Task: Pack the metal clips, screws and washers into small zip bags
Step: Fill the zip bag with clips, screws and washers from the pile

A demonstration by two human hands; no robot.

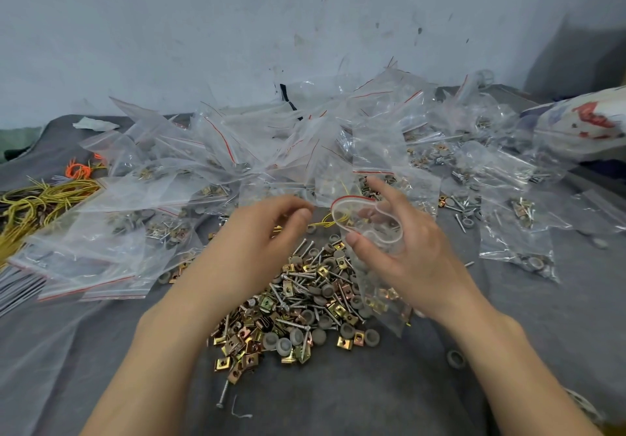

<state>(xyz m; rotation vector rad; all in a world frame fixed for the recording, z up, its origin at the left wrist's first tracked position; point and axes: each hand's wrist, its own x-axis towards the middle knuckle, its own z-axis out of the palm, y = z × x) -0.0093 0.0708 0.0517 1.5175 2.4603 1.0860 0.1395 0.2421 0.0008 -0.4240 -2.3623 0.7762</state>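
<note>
A loose heap of gold metal clips, screws and grey washers (298,310) lies on the grey cloth in front of me. My right hand (399,252) holds a small clear zip bag (379,266) with a red strip, its mouth spread wide by thumb and fingers; clips show in its bottom. A yellow wire pokes out of the bag's mouth toward my left hand (264,229), which hovers just left of it with curled fingers; whether it pinches the wire is unclear.
Several filled zip bags (237,164) are piled across the back against the wall. Empty flat bags (95,266) are stacked at the left. Yellow wires (40,201) and orange ties (79,169) lie far left. A patterned cloth bundle (582,124) sits at the right.
</note>
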